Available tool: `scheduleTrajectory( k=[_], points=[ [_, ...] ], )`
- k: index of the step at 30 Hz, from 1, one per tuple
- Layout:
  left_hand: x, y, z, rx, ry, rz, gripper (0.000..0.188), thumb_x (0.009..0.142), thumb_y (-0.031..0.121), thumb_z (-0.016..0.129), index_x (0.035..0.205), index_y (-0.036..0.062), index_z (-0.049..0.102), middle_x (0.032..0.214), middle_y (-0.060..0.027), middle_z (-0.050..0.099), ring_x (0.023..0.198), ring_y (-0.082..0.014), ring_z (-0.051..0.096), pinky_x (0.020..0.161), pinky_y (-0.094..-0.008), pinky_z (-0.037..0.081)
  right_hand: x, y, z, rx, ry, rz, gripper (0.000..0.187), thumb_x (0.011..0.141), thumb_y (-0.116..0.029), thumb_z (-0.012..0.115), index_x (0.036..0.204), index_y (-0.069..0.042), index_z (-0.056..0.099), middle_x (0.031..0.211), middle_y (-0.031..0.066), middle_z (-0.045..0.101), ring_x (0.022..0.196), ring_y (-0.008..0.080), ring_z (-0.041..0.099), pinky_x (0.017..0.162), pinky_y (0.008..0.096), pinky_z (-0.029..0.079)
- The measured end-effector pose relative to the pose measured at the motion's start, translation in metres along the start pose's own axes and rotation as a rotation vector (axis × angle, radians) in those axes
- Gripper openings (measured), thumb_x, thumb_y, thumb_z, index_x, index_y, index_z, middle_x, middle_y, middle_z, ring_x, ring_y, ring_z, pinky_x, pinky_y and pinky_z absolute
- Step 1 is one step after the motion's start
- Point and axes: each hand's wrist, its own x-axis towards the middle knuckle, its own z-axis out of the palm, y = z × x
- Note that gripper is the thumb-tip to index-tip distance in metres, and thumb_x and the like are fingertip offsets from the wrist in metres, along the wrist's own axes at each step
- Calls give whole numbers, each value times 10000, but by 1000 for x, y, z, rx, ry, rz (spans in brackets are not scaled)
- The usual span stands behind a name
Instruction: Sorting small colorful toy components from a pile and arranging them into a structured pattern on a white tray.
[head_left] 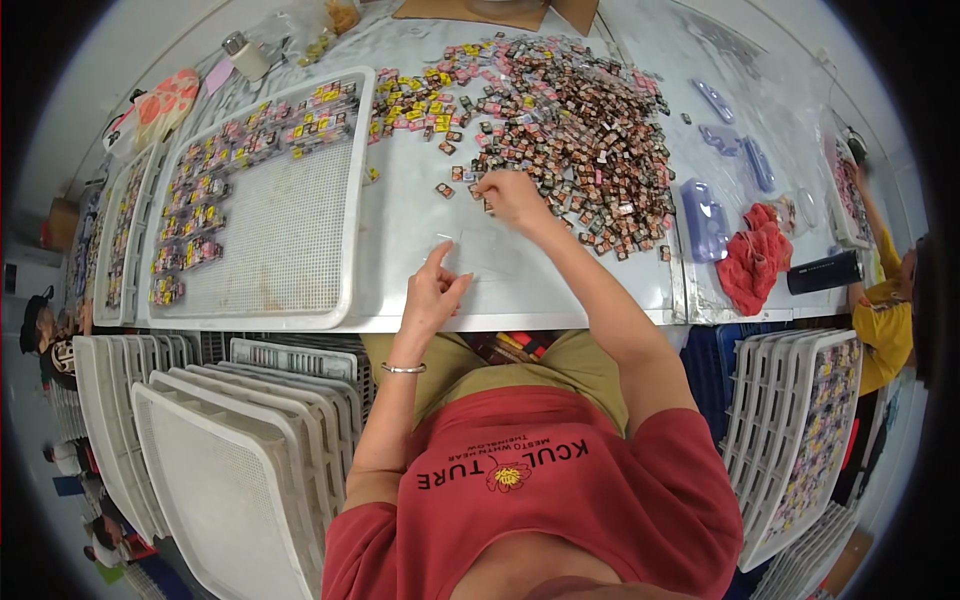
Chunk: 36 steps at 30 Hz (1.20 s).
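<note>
My right hand [512,197] is closed, its fingertips pinched on a small brown printed block at the near left edge of a large loose pile of blocks [590,140]. A few single blocks [444,190] lie apart on the white table left of these fingertips. My left hand [437,288] is over the table nearer to me, its index finger stretched out and its thumb apart. Close to that fingertip lies a small clear plastic piece [443,238], hard to make out. More clear plastic [485,262] seems to lie between my hands.
At left stands a white mesh tray [350,200] with rows of packed blocks. Yellow and pink blocks [410,100] lie beyond it. To the right are a purple plastic case [705,220], a red cloth [750,262] and a black bottle [825,272]. Stacked trays [215,480] flank me; co-workers sit at both sides.
</note>
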Motion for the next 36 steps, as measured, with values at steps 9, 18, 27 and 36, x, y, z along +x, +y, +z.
scheduleTrajectory(
  k=[9,18,27,36],
  points=[
    [6,-18,-23,396,403,399,391,785,94,662,1160,29,574,687,-56,555,480,-100,435,466,-263,371,-27,-9,-37,1105,-161,299,205,843,3,609,1045,31,638,925,78,666,790,124,646,725,241,523],
    [9,-23,-15,553,314,503,393,679,128,756,1035,46,612,999,-83,568,590,-187,512,571,-289,464,-51,-61,30,670,133,-55,117,726,29,639,838,5,659,769,121,618,687,235,655,607,299,522],
    [6,-11,-11,237,318,272,362,634,18,759,961,13,603,811,-109,550,568,-227,515,560,-353,452,-55,-68,31,600,84,-17,69,703,-1,640,763,-13,672,743,121,623,699,276,628,647,354,506],
    [2,-3,-23,449,201,362,391,662,103,780,1004,-9,627,868,-120,540,652,-238,537,604,-346,462,-36,-35,7,759,-8,49,93,779,-73,653,837,-9,687,778,95,661,698,185,621,650,287,490]
  ],
)
